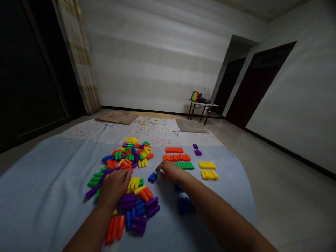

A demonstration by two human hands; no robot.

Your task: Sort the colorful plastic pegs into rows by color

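Observation:
My left hand [115, 184] rests with curled fingers on a mixed pile of short plastic tubes; what lies under its fingertips is hidden. To the right, my right hand [172, 171] reaches in, fingers bent, with its fingertips at the edge of a small blue joined piece [152, 177] on the cloth. Around my left hand lie purple tubes [127, 201], yellow tubes [134, 183] and green tubes [95, 180]. Beyond my right hand are orange rows [176, 157] and a green row [185, 165]. Dark blue rows [186, 205] sit partly under my right forearm.
Yellow rows [209, 174] and small purple pieces [197, 152] lie farther right on the light blue tablecloth [231, 196]. Two flat boards [117, 117] rest at the table's far side. A small side table [202, 103] with colourful items stands by the wall.

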